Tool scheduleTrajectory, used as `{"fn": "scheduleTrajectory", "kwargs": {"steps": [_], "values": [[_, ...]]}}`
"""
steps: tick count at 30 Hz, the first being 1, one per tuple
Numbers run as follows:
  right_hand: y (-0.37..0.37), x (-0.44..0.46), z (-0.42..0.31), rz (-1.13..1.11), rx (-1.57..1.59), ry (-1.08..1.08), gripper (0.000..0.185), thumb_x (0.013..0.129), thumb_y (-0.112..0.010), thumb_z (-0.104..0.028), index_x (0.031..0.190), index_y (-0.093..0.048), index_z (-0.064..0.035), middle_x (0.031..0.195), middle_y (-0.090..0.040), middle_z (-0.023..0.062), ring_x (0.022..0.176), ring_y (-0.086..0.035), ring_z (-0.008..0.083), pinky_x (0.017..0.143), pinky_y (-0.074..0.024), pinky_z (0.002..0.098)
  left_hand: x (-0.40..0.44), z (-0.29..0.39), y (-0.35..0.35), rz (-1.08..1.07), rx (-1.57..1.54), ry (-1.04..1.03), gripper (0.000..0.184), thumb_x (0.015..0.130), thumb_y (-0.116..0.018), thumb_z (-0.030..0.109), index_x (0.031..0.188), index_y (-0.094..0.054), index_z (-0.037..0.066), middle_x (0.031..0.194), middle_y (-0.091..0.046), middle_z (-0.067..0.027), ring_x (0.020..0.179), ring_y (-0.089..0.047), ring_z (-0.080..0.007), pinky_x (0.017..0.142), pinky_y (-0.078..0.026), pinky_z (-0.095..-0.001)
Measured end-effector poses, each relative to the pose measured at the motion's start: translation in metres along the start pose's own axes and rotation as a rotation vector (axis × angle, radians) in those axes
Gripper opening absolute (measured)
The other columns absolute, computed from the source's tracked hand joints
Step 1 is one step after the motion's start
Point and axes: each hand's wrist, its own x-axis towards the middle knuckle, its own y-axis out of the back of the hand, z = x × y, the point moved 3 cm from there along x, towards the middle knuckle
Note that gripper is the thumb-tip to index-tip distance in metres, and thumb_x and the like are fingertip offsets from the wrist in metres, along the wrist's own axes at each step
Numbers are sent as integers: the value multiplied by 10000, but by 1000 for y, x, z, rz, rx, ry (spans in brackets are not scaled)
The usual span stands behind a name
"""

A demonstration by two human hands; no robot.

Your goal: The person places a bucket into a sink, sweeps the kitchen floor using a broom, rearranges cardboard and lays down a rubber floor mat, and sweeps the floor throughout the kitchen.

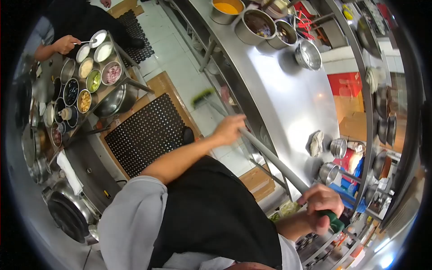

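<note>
A long grey pole (274, 159) runs slantwise in front of my body, from a green end (330, 219) at lower right toward a green-bristled broom head (202, 96) on the tiled floor. Around the pole's upper part, near the green end, my right hand (321, 204) is closed. Farther down, my left hand (229, 129) is wrapped round the same pole, beside the steel counter's edge. The broom head is slightly blurred and lies between the counter and the black mat.
The steel counter (288, 108) holds pots (255, 27), a cloth (317, 143) and bowls (329, 172). A perforated black mat (146, 135) lies on cardboard. At upper left, another person's hand (66, 44) holds a spoon over containers (102, 51). Pans (67, 211) stand at lower left.
</note>
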Motion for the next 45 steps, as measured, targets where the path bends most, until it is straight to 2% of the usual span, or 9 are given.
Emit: {"fn": "scheduleTrajectory", "kwargs": {"steps": [7,15,21,28,31,35,37,40,45], "values": [[-79,-33,141,-33,-58,-253,44,874,-718,40,858,-678,50,784,-661,134,803,-669,317,784,-526,417,22,-193,50,85,341,369,326,779,-783,98,1092,-693,104,1456,-566,-192,1328,-552,-392,1062,-498,-476],[-21,-157,18,84,-189,-448,30,849,-743,-26,839,-727,-3,757,-694,105,714,-661,283,681,-513,371,-114,-48,-175,-332,159,51,219,852,-768,255,973,-685,92,1063,-676,-166,1029,-634,-429,910,-531,-517],[22,-270,-91,399,-228,-125,463,943,-741,-395,814,-705,48,645,-641,129,555,-629,294,505,-500,372,-157,102,-225,-289,-57,-89,171,826,-761,187,854,-634,75,956,-658,-134,961,-626,-393,792,-504,-507],[18,-376,-151,751,169,-36,590,991,-676,-478,1356,-576,-25,859,-518,103,848,-610,269,458,-531,242,-167,156,-161,-551,27,-385,179,823,-777,203,855,-650,81,808,-642,-130,826,-643,-395,733,-504,-491],[21,-407,-99,832,199,-116,422,1072,-561,-360,1308,-621,-15,859,-517,93,765,-563,212,464,-502,250,-147,104,-138,-885,160,-309,164,795,-784,194,866,-695,76,792,-667,-136,787,-661,-416,735,-529,-496],[-27,-391,39,1213,283,-526,272,1084,-555,-258,1101,-720,-42,1085,-717,157,719,-660,191,559,-531,284,-107,0,-78,-743,645,-364,202,791,-798,229,922,-748,84,961,-738,-155,931,-707,-389,828,-570,-487],[-69,-339,78,1009,197,-694,200,1043,-601,-147,994,-732,-4,1057,-723,131,733,-652,155,589,-549,276,-105,-90,-56,-808,939,34,236,814,-775,265,992,-763,111,1054,-737,-166,1026,-713,-386,898,-584,-492],[-108,-301,75,930,114,-625,139,998,-636,-36,888,-676,39,1042,-715,140,779,-654,142,596,-548,267,-109,-98,-58,-989,1010,229,244,816,-771,265,1017,-764,127,1089,-739,-159,1056,-712,-375,916,-583,-488],[-112,-307,-4,1269,58,-367,229,1021,-605,-80,844,-631,64,894,-663,213,904,-687,353,649,-654,411,-161,-25,-159,-1184,590,-100,255,781,-820,240,998,-747,127,1060,-735,-146,1054,-706,-384,898,-585,-503]]}}
